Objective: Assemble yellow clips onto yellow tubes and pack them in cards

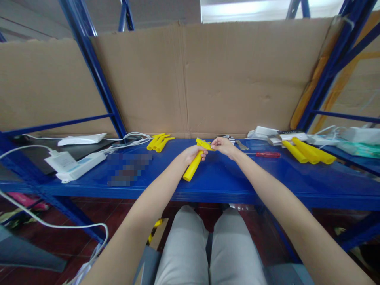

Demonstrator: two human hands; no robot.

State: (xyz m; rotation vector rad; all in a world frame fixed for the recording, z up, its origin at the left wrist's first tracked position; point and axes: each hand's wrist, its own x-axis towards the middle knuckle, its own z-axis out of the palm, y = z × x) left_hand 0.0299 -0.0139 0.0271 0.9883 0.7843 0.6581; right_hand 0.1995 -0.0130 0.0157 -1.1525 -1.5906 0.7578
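My left hand is closed around a yellow plastic tool with a thick tube-like handle, held just over the blue tabletop. The handle points down toward me, and a narrower yellow head lies crosswise above the fingers. At the right end of that head, my right hand pinches its fingertips together. What sits between those fingertips is too small to make out. Just beyond the right hand lie small metal pieces, partly hidden. Right of its wrist is a screwdriver with a red handle.
Several yellow pieces lie at the back left, and yellow tubes at the right. A white power strip with a plugged-in charger and cables occupies the left side. White boxes stand at the back right, before a cardboard wall.
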